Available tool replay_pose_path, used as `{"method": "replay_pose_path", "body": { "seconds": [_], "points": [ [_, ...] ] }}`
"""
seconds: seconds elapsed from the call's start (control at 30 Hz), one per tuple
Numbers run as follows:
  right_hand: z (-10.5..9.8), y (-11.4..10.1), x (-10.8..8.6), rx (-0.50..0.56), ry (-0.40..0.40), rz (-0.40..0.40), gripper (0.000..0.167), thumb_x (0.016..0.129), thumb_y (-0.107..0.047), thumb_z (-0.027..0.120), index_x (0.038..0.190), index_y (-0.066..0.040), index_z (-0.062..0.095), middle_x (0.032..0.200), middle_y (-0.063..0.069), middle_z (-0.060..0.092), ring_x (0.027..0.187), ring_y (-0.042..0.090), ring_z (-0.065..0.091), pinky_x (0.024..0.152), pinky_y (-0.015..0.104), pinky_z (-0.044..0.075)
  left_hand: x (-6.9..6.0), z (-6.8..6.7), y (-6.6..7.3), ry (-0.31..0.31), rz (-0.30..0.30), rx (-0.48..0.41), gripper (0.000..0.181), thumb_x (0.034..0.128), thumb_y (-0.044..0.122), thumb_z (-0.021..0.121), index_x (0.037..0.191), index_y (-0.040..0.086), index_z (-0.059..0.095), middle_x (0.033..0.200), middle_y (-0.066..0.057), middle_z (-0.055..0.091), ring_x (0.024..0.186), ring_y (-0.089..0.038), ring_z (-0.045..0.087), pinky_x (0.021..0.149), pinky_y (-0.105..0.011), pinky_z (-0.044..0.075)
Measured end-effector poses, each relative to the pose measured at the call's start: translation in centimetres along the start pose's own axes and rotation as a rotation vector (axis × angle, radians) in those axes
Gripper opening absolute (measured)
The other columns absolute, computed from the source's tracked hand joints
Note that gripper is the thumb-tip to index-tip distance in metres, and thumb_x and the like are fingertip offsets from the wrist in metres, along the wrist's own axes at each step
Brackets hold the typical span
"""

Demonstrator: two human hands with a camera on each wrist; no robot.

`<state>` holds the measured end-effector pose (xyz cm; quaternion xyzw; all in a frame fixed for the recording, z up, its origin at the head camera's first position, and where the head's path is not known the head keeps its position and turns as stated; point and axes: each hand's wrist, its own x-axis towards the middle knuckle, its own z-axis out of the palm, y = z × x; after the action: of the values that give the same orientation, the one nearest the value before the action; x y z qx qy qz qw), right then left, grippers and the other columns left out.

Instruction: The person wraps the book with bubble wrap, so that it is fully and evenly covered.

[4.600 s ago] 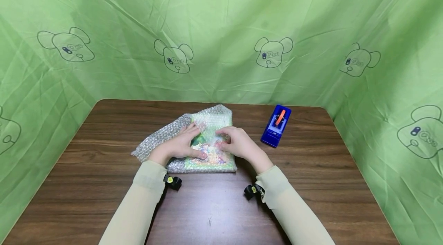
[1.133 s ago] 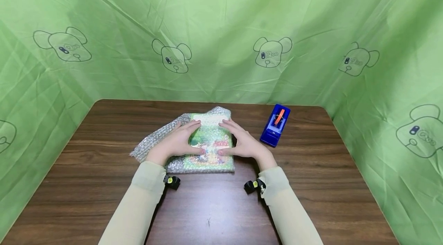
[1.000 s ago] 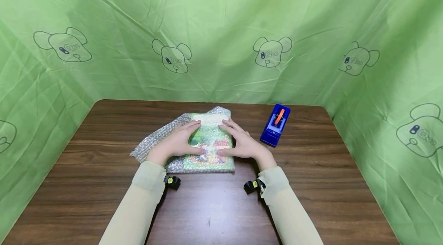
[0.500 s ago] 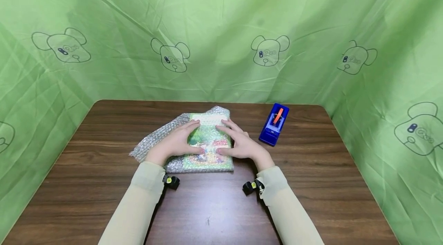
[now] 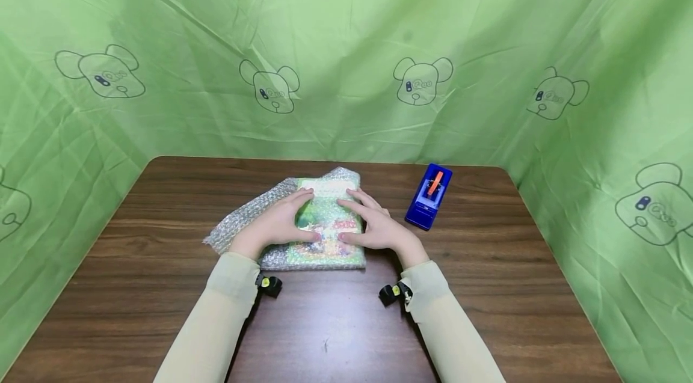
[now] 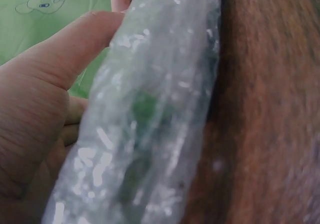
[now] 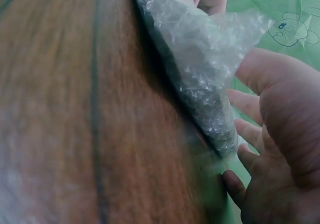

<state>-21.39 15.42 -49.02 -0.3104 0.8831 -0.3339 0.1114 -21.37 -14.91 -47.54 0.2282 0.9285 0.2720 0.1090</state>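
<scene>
A flat, book-like item with a colourful green printed cover [image 5: 327,254] lies wrapped in clear bubble wrap [image 5: 238,226] on the table, in the head view. The wrap spreads out to the left in a loose flap. My left hand [image 5: 276,223] rests on the left part of the package, thumb and fingers spread. Opposite it, my right hand [image 5: 381,226] lies over the right edge with its thumb on the cover. In the right wrist view, a bubble wrap corner [image 7: 240,29] sticks up near the thumb, and the fingers are loosely extended.
A blue tape dispenser [image 5: 429,196] with an orange part stands to the right of the package on the wooden table [image 5: 487,287]. Green cloth [image 5: 346,40] printed with bear-head outlines hangs behind the table and at both sides.
Several seconds ago my right hand was bent over the top of the package; now its fingers are spread at the right edge. Over the last second both hands stay almost still.
</scene>
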Motion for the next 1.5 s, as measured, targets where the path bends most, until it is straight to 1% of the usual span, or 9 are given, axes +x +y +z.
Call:
{"method": "replay_pose_path", "body": {
  "seconds": [0.17,0.33,0.53,0.67,0.83,0.97,1.13,1.3,1.5],
  "points": [
    [-0.2,-0.1,-0.1,-0.024,-0.015,0.025,0.085,0.098,-0.054,0.078,0.171,-0.027,0.042,0.183,0.005,0.018,0.17,0.032,0.004,0.118,0.089,0.013,0.1,0.2,0.1,-0.011,-0.002,-0.004,0.119,0.081,0.064,0.089,0.171,0.006,0.036,0.179,-0.016,0.028,0.164,-0.04,0.026,0.13,-0.063,0.025],
    [-0.1,-0.3,0.0,-0.049,0.002,0.034,0.084,0.098,-0.056,0.078,0.17,-0.029,0.044,0.183,0.003,0.02,0.17,0.031,0.006,0.118,0.088,0.016,0.0,0.0,0.6,-0.011,-0.004,0.003,0.117,0.0822,0.061,0.089,0.17,0.004,0.037,0.178,-0.016,0.029,0.164,-0.039,0.026,0.13,-0.062,0.025],
    [0.0,-0.6,-0.2,-0.076,-0.007,0.058,0.087,0.098,-0.056,0.076,0.172,-0.029,0.039,0.183,0.004,0.018,0.17,0.032,0.004,0.119,0.085,0.019,0.0,-0.3,1.1,-0.032,0.025,0.061,0.107,0.0873,0.059,0.086,0.167,0.003,0.042,0.177,-0.017,0.031,0.164,-0.041,0.026,0.13,-0.063,0.025],
    [-0.1,-0.7,-0.2,-0.073,-0.005,0.064,0.087,0.097,-0.054,0.076,0.172,-0.028,0.039,0.183,0.004,0.018,0.17,0.032,0.004,0.12,0.084,0.019,-0.1,-0.5,1.6,-0.03,0.051,0.114,0.102,0.09,0.059,0.084,0.166,0.003,0.045,0.175,-0.019,0.034,0.163,-0.044,0.028,0.129,-0.064,0.026],
    [0.1,-0.7,0.0,-0.069,-0.005,0.064,0.087,0.098,-0.055,0.076,0.172,-0.029,0.039,0.183,0.004,0.017,0.17,0.032,0.004,0.12,0.083,0.019,-1.0,-1.0,1.8,-0.008,0.093,0.187,0.091,0.095,0.054,0.08,0.161,-0.001,0.05,0.17,-0.024,0.043,0.157,-0.047,0.039,0.127,-0.065,0.032],
    [0.2,-0.7,0.2,-0.064,-0.001,0.056,0.087,0.097,-0.055,0.077,0.172,-0.029,0.039,0.183,0.004,0.017,0.17,0.031,0.003,0.12,0.084,0.018,-2.1,-1.6,1.3,0.069,0.126,0.212,0.077,0.0975,0.045,0.079,0.153,-0.004,0.059,0.16,-0.025,0.055,0.148,-0.046,0.052,0.124,-0.061,0.04],
    [0.3,-0.7,0.3,-0.057,0.003,0.048,0.088,0.097,-0.056,0.076,0.172,-0.029,0.039,0.183,0.003,0.017,0.17,0.03,0.003,0.12,0.084,0.018,-3.8,-2.8,-0.1,0.196,0.129,0.214,0.06,0.1001,0.035,0.078,0.144,-0.003,0.067,0.148,-0.024,0.065,0.139,-0.044,0.06,0.12,-0.061,0.045],
    [0.3,-0.6,0.3,-0.048,0.001,0.04,0.088,0.097,-0.055,0.077,0.172,-0.029,0.039,0.183,0.004,0.016,0.17,0.031,0.002,0.119,0.085,0.018,-5.6,-4.4,-2.0,0.289,0.053,0.196,0.052,0.1012,0.029,0.076,0.141,-0.002,0.068,0.141,-0.023,0.07,0.132,-0.045,0.064,0.114,-0.064,0.049],
    [0.3,-0.6,0.3,-0.048,-0.003,0.04,0.087,0.098,-0.054,0.077,0.172,-0.028,0.039,0.183,0.005,0.015,0.17,0.032,0.001,0.118,0.086,0.017,-7.5,-6.2,-4.1,0.354,-0.046,0.126,0.052,0.1037,0.028,0.072,0.146,-0.003,0.064,0.144,-0.027,0.066,0.13,-0.049,0.063,0.108,-0.068,0.05]
  ]
}}
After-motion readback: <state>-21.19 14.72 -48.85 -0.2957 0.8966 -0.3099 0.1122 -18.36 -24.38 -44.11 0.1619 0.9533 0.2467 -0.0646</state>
